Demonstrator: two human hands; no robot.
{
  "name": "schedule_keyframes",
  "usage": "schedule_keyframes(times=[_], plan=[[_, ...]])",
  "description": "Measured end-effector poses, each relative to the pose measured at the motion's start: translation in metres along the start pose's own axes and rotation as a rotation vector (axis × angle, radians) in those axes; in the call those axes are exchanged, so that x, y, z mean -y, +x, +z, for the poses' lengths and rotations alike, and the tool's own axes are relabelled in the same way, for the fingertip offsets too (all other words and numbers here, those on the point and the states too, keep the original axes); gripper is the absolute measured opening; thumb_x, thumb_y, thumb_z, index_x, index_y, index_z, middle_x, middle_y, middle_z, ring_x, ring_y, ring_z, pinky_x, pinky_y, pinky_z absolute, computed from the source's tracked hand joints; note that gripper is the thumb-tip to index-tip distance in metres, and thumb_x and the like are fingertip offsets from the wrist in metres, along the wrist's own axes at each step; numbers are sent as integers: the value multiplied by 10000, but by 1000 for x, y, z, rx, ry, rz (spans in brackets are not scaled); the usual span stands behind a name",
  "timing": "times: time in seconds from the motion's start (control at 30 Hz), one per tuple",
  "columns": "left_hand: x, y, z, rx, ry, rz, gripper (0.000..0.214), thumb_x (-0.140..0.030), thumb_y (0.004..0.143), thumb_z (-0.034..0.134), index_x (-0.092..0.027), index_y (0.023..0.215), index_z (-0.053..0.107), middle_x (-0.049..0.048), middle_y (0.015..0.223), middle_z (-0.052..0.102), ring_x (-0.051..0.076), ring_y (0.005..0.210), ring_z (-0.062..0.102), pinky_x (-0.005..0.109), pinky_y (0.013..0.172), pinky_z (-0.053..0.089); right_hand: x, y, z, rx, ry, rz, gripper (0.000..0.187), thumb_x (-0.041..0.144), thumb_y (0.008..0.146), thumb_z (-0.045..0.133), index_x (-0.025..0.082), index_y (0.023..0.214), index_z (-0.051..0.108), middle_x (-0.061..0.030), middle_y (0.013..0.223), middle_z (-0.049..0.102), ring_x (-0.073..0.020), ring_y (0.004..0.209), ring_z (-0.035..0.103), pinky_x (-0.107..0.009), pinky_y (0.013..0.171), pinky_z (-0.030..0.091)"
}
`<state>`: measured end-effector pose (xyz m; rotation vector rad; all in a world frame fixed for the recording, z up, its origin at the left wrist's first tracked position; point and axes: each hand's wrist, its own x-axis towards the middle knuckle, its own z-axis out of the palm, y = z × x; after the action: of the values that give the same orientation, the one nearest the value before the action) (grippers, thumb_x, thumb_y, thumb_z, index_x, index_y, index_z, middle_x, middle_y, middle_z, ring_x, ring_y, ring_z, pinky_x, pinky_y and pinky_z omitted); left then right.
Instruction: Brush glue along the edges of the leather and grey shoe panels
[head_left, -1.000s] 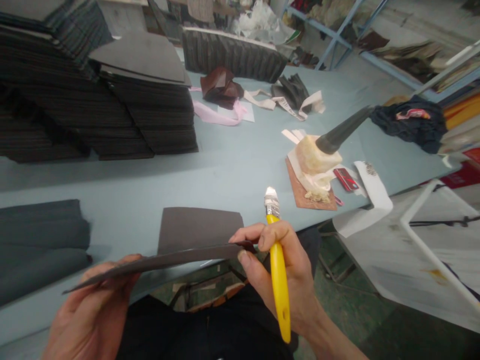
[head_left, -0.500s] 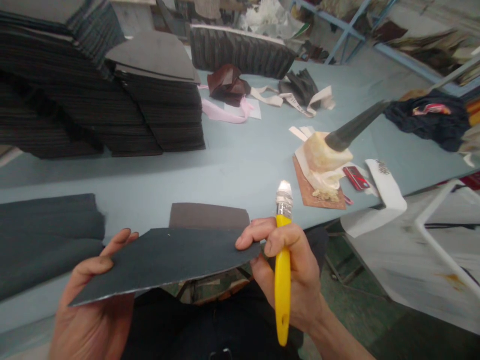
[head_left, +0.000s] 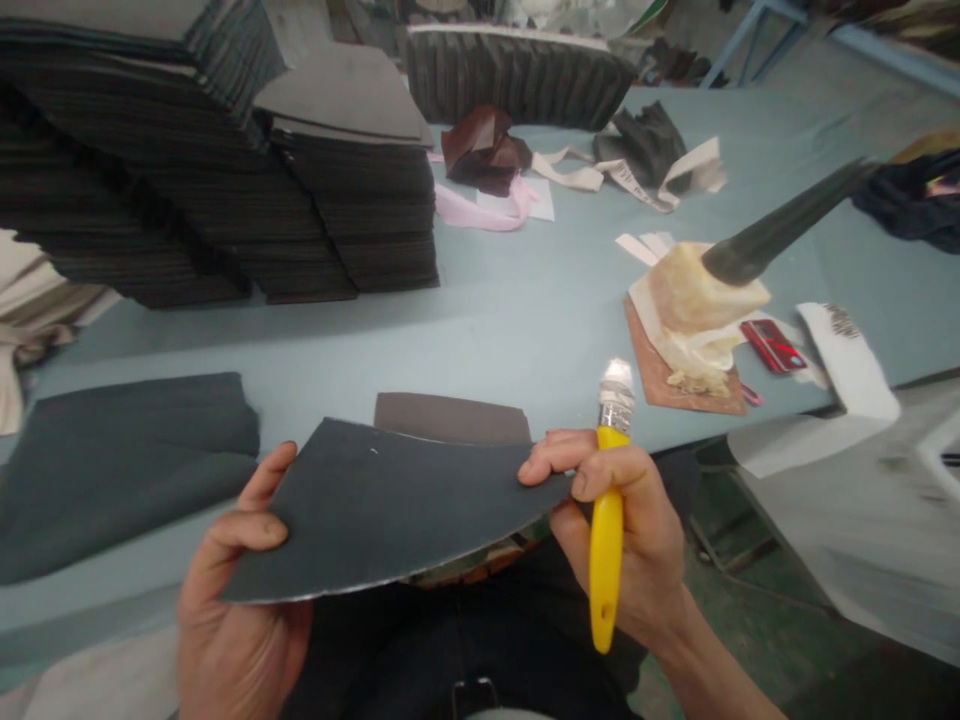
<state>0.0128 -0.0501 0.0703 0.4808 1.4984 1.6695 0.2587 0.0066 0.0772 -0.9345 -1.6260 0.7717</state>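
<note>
- Your left hand [head_left: 240, 610] supports the dark sheet [head_left: 390, 510] from beneath, palm up; thumb lies on the sheet's left edge, the other fingers are hidden under it.
- Your right hand [head_left: 622, 530] pinches the sheet's right corner between fingertips and thumb, and grips the yellow brush [head_left: 606, 530] upright in the same fist, bristles pointing up.
- The sheet hangs over your lap, just off the near edge of the table [head_left: 495, 320], tilted nearly flat.
- A second dark piece [head_left: 450, 418] lies on the near edge behind the sheet.
- Tall stacks of dark sheets [head_left: 225, 160] fill the far left corner.
- A glue block [head_left: 694, 300] sits by the right edge.
</note>
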Motion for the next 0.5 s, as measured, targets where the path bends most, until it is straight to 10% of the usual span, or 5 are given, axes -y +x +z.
schedule_keyframes(times=[0.5], plan=[[21, -3, -23, -24, 71, 119, 410, -395, 664, 1021, -216, 736, 658, 5, 1409, 748, 223, 1172, 743, 220, 840, 645, -9, -10, -1, 28, -38, -93, 367, -68, 878, 564, 272, 1000, 506, 22, 979, 779, -142, 942, 750, -372, 979, 603]])
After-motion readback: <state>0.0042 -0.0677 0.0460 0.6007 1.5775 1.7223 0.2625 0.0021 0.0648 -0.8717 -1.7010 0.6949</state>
